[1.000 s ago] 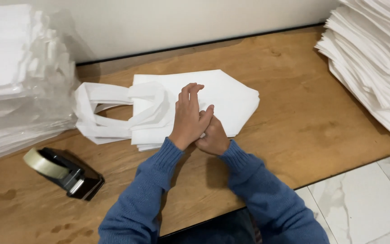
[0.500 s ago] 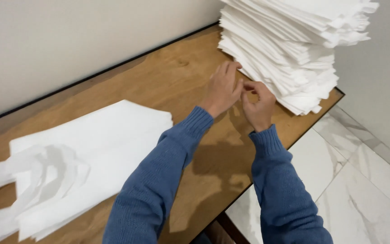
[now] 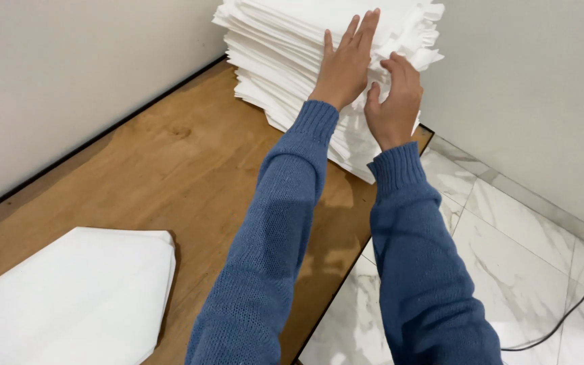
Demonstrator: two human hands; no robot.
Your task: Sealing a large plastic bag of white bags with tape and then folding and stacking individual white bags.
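A tall stack of white bags (image 3: 285, 54) stands at the far right corner of the wooden table (image 3: 190, 162). My left hand (image 3: 347, 61) lies flat against the stack's near side, fingers stretched upward. My right hand (image 3: 395, 100) is just beside it, fingers curled at the stack's ragged right edge; whether it grips a sheet is unclear. Both arms wear blue knitted sleeves. A folded white bag (image 3: 76, 297) lies on the table at the lower left.
White walls meet behind the stack. The table's right edge drops to a marble-tiled floor (image 3: 508, 270), where a dark cable (image 3: 562, 318) runs at the lower right.
My view and both hands have swung right, from the folded bag to the tall stack. The hands have risen from the stack's base to its upper side.
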